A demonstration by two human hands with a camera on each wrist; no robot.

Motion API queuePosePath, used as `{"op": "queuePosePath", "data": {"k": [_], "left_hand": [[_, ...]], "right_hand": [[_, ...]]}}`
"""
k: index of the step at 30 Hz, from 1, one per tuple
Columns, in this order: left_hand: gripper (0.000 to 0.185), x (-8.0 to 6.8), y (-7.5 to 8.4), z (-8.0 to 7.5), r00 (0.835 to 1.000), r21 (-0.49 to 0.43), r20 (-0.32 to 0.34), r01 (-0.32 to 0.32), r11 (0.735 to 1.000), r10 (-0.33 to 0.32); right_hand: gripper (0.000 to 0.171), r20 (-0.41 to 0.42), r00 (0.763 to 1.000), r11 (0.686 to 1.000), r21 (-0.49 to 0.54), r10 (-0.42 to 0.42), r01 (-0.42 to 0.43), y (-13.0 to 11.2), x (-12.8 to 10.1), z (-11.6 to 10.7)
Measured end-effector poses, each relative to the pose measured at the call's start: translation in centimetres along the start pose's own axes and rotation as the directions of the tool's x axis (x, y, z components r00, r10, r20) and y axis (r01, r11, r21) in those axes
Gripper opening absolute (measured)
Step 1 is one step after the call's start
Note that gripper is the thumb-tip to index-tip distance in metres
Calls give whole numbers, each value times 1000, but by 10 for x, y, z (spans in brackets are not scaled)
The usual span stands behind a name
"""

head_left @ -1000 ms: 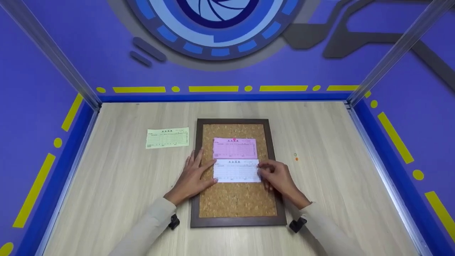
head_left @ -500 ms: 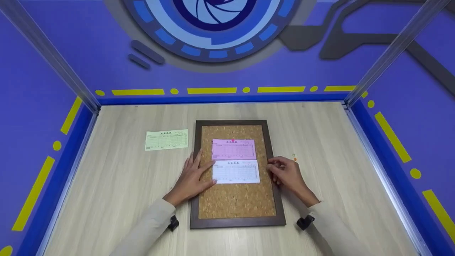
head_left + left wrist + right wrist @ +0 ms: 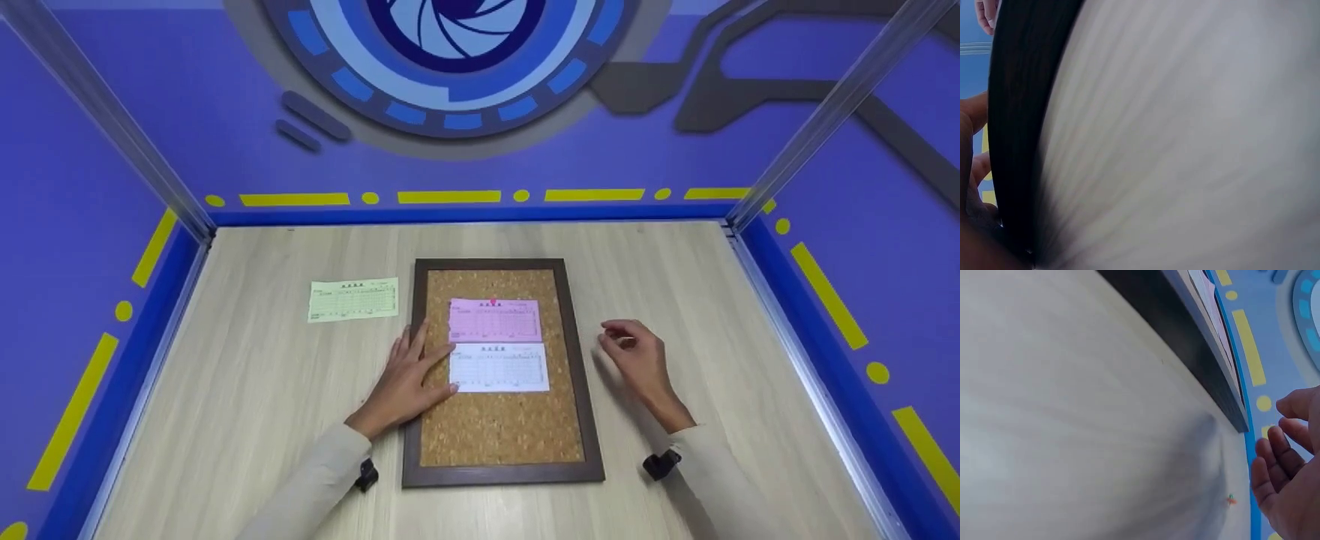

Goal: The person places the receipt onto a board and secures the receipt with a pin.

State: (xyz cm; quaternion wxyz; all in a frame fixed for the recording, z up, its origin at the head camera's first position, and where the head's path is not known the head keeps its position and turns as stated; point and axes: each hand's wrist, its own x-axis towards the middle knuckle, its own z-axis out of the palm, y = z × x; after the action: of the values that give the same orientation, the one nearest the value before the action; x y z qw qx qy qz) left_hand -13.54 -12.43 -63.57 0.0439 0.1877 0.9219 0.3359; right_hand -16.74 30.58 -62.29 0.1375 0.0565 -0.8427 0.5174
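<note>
Fingers extended, our left hand (image 3: 405, 382) steadies the white slip's (image 3: 499, 367) nine-o'clock edge; our right hand (image 3: 636, 360) is empty, loosely curved.
We judge alignment done; next calls for fetching a likely pin (image 3: 1231, 499). Slip lies on the corkboard (image 3: 502, 431), long axis nine-to-three, heading towards twelve.
</note>
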Motion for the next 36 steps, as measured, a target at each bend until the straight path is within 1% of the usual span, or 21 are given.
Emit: {"op": "queuePosePath", "data": {"k": [3,7,13,21,28,32,36], "left_hand": [[73,-1,0,0,1000,2,4,3,1000,-3],[73,0,-1,0,1000,2,6,1,1000,-1],[73,0,-1,1,1000,-2,2,-4,1000,4],[72,-1,0,0,1000,-7,-5,-8,1000,8],[72,0,0,-1,1000,-3,-8,-15,1000,15],[73,-1,-1,0,1000,-3,-8,-16,1000,16],[73,0,-2,0,1000,-1,-1,-16,1000,16]], "right_hand": [[20,-35,999,1000,-10,5,-5,7,1,-5],[22,-63,998,998,-51,24,-27,17,3,-11],[25,-56,994,990,-98,93,-98,29,3,-16],[24,-42,991,985,-110,129,-133,37,3,-18],[25,-23,991,985,-116,130,-131,43,2,-20],[25,-14,992,987,-100,121,-122,48,2,-21],[23,-20,993,987,-103,119,-120,51,1,-21]]}}
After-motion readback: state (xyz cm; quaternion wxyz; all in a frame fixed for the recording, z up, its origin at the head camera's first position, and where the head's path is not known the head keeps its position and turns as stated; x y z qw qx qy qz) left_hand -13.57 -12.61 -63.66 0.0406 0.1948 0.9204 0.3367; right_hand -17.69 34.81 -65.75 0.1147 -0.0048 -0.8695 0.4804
